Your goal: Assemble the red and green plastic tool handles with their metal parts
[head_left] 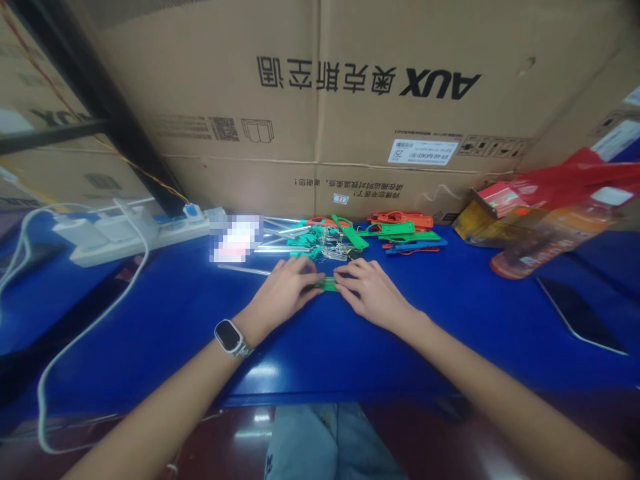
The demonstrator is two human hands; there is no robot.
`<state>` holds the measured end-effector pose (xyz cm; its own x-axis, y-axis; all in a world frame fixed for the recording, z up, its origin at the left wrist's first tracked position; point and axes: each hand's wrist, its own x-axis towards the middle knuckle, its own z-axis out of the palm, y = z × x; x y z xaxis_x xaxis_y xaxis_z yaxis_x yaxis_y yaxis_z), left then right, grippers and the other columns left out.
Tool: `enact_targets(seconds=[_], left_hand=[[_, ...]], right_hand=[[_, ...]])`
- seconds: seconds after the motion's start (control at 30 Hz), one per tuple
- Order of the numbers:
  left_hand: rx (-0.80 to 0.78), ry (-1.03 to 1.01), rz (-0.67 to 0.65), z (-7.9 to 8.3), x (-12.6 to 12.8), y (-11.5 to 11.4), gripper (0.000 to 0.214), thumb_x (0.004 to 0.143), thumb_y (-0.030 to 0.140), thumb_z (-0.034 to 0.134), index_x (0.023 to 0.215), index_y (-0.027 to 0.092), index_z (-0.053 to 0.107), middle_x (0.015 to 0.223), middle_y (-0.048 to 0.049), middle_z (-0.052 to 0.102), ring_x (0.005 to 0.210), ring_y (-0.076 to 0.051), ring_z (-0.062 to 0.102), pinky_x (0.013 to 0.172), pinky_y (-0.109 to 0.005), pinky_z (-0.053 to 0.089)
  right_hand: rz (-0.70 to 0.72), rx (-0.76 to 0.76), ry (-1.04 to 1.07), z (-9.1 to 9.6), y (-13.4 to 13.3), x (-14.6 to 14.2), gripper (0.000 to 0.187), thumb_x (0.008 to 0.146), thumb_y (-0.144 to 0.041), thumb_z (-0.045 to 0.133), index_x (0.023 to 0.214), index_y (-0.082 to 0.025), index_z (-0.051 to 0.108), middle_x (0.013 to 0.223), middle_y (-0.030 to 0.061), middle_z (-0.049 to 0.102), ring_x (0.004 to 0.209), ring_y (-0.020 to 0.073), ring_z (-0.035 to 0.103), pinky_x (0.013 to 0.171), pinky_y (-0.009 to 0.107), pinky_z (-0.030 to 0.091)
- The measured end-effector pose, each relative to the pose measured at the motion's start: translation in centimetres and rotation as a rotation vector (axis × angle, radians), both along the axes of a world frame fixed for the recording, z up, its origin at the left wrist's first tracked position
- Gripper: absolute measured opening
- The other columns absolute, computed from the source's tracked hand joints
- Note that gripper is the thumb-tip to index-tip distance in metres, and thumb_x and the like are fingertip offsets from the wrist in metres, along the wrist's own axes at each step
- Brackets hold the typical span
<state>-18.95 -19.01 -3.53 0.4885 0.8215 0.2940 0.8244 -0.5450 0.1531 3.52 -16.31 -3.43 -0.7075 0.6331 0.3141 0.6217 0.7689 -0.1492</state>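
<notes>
My left hand [285, 291] and my right hand [369, 291] rest side by side on the blue table [175, 313], fingers curled together over a small green plastic piece [327, 285] that they pinch between them. A watch [230, 337] is on my left wrist. Just beyond the fingers lies a heap of green plastic parts and metal rods [320, 240]. Further right is a stack of orange, green and blue plastic pieces [407, 232].
A big cardboard box [320, 100] walls off the back. A white power strip [125, 233] with a trailing cable lies at the left. Red and orange packaging [545, 213] sits at the right, and a dark phone [580, 315] lies flat near the right edge.
</notes>
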Motion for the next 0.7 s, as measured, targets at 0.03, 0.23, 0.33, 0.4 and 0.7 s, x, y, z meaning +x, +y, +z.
enact_targets(seconds=[0.03,0.23,0.33,0.4,0.7], left_hand=[[0.024,0.028,-0.021,0.0,0.1,-0.1,0.028,0.097,0.032,0.055,0.121,0.026,0.069,0.113,-0.0078,0.063,0.100,-0.024,0.058,0.081,-0.037,0.042],[0.034,0.029,-0.056,0.2,0.5,-0.3,0.027,0.100,0.030,0.050,0.116,0.025,0.071,0.106,-0.0062,0.066,0.096,-0.022,0.056,0.078,-0.035,0.039],[0.027,0.040,-0.074,0.3,0.5,-0.2,0.028,0.101,0.028,0.048,0.117,0.023,0.071,0.101,-0.0063,0.066,0.094,-0.022,0.056,0.077,-0.034,0.039],[0.030,0.051,-0.083,0.3,0.6,-0.1,0.029,0.101,0.027,0.047,0.116,0.023,0.071,0.099,-0.0064,0.066,0.093,-0.022,0.055,0.077,-0.035,0.039],[-0.031,0.006,-0.075,0.5,-0.2,0.4,0.029,0.096,0.029,0.058,0.122,0.021,0.065,0.109,-0.0071,0.066,0.105,-0.025,0.057,0.090,-0.040,0.045]], right_hand=[[-0.010,-0.007,-0.002,-0.1,-0.2,0.2,0.029,0.101,-0.030,0.048,0.116,-0.020,0.071,0.126,0.0083,0.068,0.112,0.0253,0.056,0.084,0.041,0.039],[-0.057,-0.060,0.033,-0.7,-0.4,0.7,0.034,0.098,-0.035,0.054,0.128,-0.024,0.065,0.132,0.0070,0.065,0.118,0.0260,0.055,0.091,0.043,0.042],[-0.083,-0.076,0.066,-0.7,-0.3,0.6,0.033,0.095,-0.036,0.059,0.124,-0.022,0.067,0.127,0.0071,0.068,0.114,0.0254,0.058,0.089,0.043,0.044],[-0.102,-0.077,0.093,-0.6,-0.3,0.4,0.035,0.093,-0.036,0.062,0.125,-0.022,0.067,0.126,0.0078,0.069,0.113,0.0255,0.058,0.089,0.042,0.044],[-0.023,0.088,-0.082,-0.4,0.0,0.6,0.029,0.100,-0.030,0.052,0.120,-0.018,0.070,0.123,0.0096,0.071,0.111,0.0282,0.056,0.083,0.043,0.036]])
